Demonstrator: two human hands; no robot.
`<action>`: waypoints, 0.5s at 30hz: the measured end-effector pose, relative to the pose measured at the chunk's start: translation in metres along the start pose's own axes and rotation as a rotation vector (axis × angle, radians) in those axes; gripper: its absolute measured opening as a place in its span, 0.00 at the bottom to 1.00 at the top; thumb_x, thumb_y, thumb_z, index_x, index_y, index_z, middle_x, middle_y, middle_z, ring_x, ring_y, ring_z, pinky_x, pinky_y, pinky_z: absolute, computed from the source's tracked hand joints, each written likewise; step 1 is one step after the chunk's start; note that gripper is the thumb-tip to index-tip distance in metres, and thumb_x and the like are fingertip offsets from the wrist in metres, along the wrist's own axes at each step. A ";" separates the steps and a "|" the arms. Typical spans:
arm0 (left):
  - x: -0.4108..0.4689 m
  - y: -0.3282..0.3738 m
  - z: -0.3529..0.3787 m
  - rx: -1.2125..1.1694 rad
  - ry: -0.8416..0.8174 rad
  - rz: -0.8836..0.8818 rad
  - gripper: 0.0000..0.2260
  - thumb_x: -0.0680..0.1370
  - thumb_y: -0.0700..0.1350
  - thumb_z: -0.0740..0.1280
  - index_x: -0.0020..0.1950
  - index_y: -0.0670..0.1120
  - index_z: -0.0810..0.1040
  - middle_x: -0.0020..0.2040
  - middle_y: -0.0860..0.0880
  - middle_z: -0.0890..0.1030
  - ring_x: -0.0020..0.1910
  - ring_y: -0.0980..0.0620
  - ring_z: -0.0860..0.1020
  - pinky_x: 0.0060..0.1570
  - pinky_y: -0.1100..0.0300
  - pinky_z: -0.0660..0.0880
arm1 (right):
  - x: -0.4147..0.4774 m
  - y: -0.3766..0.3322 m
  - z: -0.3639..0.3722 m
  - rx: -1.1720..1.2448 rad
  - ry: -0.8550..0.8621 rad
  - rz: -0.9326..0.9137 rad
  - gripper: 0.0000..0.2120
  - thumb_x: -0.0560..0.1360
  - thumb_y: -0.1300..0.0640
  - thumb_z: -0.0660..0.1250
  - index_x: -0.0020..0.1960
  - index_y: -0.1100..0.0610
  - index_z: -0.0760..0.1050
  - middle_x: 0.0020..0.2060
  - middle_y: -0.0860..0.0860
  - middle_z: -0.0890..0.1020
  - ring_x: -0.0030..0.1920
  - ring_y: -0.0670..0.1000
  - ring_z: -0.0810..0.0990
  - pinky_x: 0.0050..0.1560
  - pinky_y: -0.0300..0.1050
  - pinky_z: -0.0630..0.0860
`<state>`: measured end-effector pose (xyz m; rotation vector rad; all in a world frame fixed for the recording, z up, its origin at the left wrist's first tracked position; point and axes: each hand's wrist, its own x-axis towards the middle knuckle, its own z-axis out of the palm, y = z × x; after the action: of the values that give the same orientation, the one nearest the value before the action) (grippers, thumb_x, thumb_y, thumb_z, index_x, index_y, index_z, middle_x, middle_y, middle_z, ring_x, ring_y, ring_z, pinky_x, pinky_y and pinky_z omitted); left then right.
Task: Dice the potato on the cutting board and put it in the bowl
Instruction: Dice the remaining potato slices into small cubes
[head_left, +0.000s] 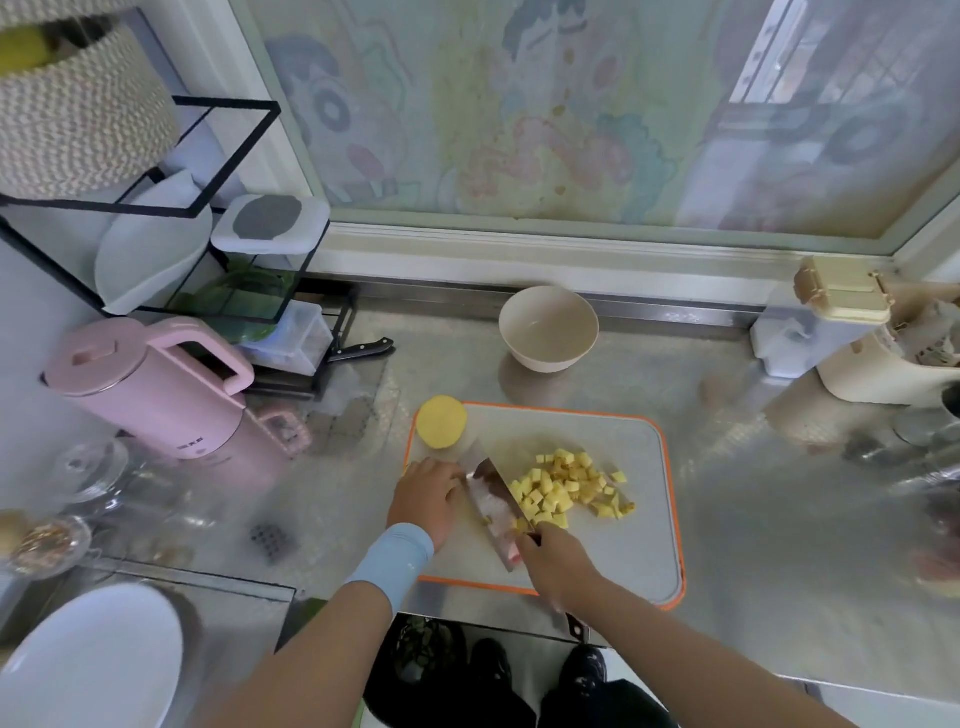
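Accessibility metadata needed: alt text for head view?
A person dices potato on an orange-rimmed cutting board: the right hand grips a cleaver, the left hand rests beside the blade, and yellow cubes pile right of it. A potato half lies at the board's far-left corner; a bowl stands beyond.

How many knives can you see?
2. One big knife is in the right hand over the cutting board; one black-handled knife lies by the black rack, back left. Others may be hidden.
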<state>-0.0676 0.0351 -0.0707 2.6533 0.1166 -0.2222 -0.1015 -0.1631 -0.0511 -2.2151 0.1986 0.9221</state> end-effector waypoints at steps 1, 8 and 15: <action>0.000 -0.002 0.001 0.004 0.001 -0.003 0.13 0.78 0.43 0.60 0.60 0.53 0.78 0.57 0.51 0.76 0.60 0.48 0.70 0.60 0.58 0.67 | 0.001 -0.001 0.005 0.003 -0.007 0.001 0.10 0.81 0.51 0.57 0.46 0.56 0.70 0.36 0.49 0.74 0.34 0.47 0.71 0.32 0.40 0.65; 0.009 -0.016 0.004 0.127 -0.044 0.005 0.15 0.76 0.43 0.63 0.62 0.54 0.76 0.60 0.52 0.74 0.61 0.48 0.69 0.60 0.57 0.66 | 0.011 0.012 0.001 -0.094 0.152 0.007 0.08 0.82 0.52 0.57 0.47 0.56 0.67 0.44 0.55 0.78 0.42 0.56 0.77 0.38 0.47 0.72; 0.013 -0.007 0.005 0.231 -0.118 -0.066 0.24 0.74 0.45 0.65 0.69 0.58 0.67 0.68 0.52 0.64 0.67 0.48 0.61 0.59 0.52 0.68 | 0.025 0.018 -0.025 -0.123 0.269 0.068 0.09 0.83 0.49 0.56 0.49 0.54 0.66 0.40 0.53 0.77 0.41 0.57 0.76 0.38 0.46 0.70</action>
<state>-0.0567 0.0399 -0.0807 2.8595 0.1483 -0.4379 -0.0757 -0.1898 -0.0655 -2.4572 0.3518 0.6843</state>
